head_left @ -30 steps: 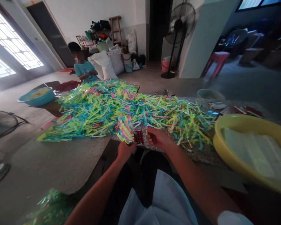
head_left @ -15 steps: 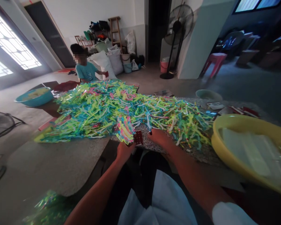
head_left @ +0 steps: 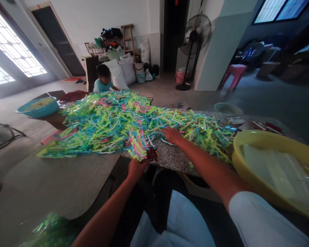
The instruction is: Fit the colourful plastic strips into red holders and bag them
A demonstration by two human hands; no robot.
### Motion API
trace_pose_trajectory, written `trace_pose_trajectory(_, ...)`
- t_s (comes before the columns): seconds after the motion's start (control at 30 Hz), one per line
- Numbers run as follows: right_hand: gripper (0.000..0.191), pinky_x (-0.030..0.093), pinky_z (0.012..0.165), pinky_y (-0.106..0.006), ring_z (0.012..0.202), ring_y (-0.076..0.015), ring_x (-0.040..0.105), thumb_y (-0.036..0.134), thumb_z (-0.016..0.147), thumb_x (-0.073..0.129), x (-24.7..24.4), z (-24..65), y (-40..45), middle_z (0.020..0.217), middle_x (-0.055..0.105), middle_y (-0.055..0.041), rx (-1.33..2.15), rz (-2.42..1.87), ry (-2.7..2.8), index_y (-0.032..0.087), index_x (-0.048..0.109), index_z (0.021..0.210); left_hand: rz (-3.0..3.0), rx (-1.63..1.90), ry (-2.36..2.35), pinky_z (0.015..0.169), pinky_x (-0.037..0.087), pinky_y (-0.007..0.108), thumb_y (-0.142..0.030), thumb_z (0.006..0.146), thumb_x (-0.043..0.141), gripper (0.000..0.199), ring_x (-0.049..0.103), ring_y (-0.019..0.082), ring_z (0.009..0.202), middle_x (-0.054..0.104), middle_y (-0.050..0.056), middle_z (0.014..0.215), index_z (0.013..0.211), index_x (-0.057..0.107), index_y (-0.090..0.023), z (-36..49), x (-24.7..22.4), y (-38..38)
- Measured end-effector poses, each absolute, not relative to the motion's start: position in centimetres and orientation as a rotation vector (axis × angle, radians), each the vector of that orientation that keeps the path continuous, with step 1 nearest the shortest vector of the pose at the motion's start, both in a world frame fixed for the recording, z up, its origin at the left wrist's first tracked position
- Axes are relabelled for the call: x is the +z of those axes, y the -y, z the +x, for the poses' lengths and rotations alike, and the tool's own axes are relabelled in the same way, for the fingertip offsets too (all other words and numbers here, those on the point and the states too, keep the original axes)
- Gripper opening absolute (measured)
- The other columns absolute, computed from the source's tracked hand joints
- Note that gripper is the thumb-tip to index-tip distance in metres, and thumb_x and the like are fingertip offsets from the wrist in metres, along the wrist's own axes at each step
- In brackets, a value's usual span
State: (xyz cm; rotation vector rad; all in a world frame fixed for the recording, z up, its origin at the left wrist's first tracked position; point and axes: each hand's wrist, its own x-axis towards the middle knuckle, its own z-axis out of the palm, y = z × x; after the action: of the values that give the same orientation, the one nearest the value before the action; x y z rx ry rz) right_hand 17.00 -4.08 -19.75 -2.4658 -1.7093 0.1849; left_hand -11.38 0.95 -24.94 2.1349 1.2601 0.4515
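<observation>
My left hand (head_left: 137, 168) is closed around the lower edge of a dark red card (head_left: 152, 154), which has rows of small marks. A bunch of pink, yellow, white and blue plastic strips (head_left: 138, 144) fans up from the card's left side. My right hand (head_left: 172, 135) is at the near edge of a large heap of similar strips (head_left: 105, 120), mostly green, yellow and blue. Its fingers look pinched together among the strips; what they hold, if anything, is too small to make out. A white strip lies just under that hand on the speckled stone tabletop (head_left: 173, 156).
A yellow basin (head_left: 238, 157) with clear plastic sheets stands at right. A blue basin (head_left: 23, 109) is at far left, a pale bowl (head_left: 228, 109) behind the table. Another person (head_left: 100, 86) leans at the heap's far side. A standing fan (head_left: 194, 36) is beyond.
My right hand has moved forward from near the card to the heap's edge. My left hand stays with the card. The other person has bent lower and shifted right.
</observation>
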Motion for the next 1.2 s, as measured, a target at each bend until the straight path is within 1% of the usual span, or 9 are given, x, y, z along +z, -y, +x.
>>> trace_pose_trajectory(0.13,0.046,0.045,0.091,-0.040,0.100,-0.0269,0.064,0.022,0.097,0.045,-19.6,17.5,3.5,0.133,0.058,-0.0137,0.205,-2.513,1.825,0.029,0.058,0.141,2.126,0.447,-1.221,0.088,0.052,0.031,-0.038,0.082,0.073,0.041,0.069,0.027,0.109,0.075,0.009,0.115,0.118,0.070,-0.019,-11.5,-24.9,-1.0)
trace_pose_trajectory(0.3,0.033,0.047,0.087,-0.033,0.098,-0.0246,0.065,0.023,0.093,0.053,-18.2,17.8,3.9,0.120,0.066,-0.0122,0.138,-2.437,1.504,0.024,0.073,0.119,2.105,0.406,-1.267,0.089,0.052,0.031,-0.040,0.081,0.075,0.045,0.068,0.028,0.111,0.075,0.011,0.115,0.120,0.070,-0.018,-11.4,-24.8,-1.0)
trace_pose_trajectory(0.47,0.028,0.052,0.067,-0.027,0.070,-0.0161,0.063,0.025,0.084,0.054,-16.8,16.2,6.1,0.083,0.069,-0.0034,0.706,-1.686,0.753,0.020,0.070,0.106,2.089,0.436,-1.263,0.086,0.053,0.029,-0.040,0.079,0.077,0.044,0.071,0.027,0.105,0.076,0.010,0.110,0.117,0.071,-0.018,-11.4,-24.5,-0.8)
trace_pose_trajectory(0.63,0.021,0.052,0.062,-0.021,0.065,-0.0102,0.060,0.020,0.070,0.070,-19.1,11.6,8.2,0.078,0.065,0.0018,1.148,-1.009,0.382,0.021,0.059,0.088,2.072,0.435,-1.322,0.085,0.053,0.029,-0.040,0.080,0.077,0.047,0.070,0.027,0.106,0.076,0.011,0.111,0.119,0.069,-0.016,-11.3,-24.1,-0.4)
trace_pose_trajectory(0.73,0.029,0.047,0.054,-0.019,0.056,-0.0085,0.053,0.024,0.065,0.079,-21.4,8.5,8.2,0.067,0.058,0.0063,1.172,-1.043,0.385,0.021,0.058,0.085,2.077,0.431,-1.331,0.086,0.052,0.030,-0.039,0.079,0.078,0.047,0.070,0.027,0.106,0.075,0.012,0.112,0.118,0.068,-0.016,-11.3,-23.8,-0.3)
trace_pose_trajectory(0.83,0.024,0.044,0.049,-0.021,0.049,-0.0098,0.047,0.036,0.074,0.074,-22.9,6.4,7.6,0.059,0.053,0.0070,1.088,-1.267,0.487,0.020,0.061,0.085,2.086,0.429,-1.307,0.085,0.052,0.030,-0.038,0.080,0.076,0.045,0.070,0.027,0.104,0.075,0.012,0.111,0.117,0.069,-0.015,-11.2,-23.7,-0.3)
trace_pose_trajectory(0.97,0.019,0.047,0.059,-0.026,0.056,-0.0140,0.054,0.037,0.088,0.059,-23.4,5.3,7.2,0.063,0.059,0.0028,0.871,-1.628,0.812,0.019,0.065,0.087,2.074,0.437,-1.285,0.080,0.052,0.028,-0.039,0.080,0.076,0.044,0.070,0.027,0.105,0.075,0.011,0.112,0.118,0.069,-0.017,-11.2,-23.7,-0.3)
trace_pose_trajectory(1.07,0.015,0.048,0.078,-0.028,0.081,-0.0173,0.062,0.030,0.091,0.058,-23.5,5.1,7.2,0.084,0.068,-0.0033,0.550,-1.861,1.081,0.018,0.067,0.090,2.078,0.428,-1.282,0.080,0.052,0.028,-0.040,0.079,0.075,0.044,0.070,0.027,0.106,0.076,0.010,0.110,0.117,0.070,-0.018,-11.3,-24.0,-0.4)
trace_pose_trajectory(1.2,0.020,0.045,0.095,-0.031,0.104,-0.0202,0.062,0.021,0.095,0.056,-23.9,4.6,7.1,0.109,0.069,-0.0106,0.349,-1.954,1.384,0.015,0.068,0.110,2.092,0.451,-1.255,0.084,0.052,0.029,-0.039,0.079,0.074,0.047,0.069,0.027,0.110,0.074,0.010,0.115,0.122,0.069,-0.019,-11.3,-24.5,-0.6)
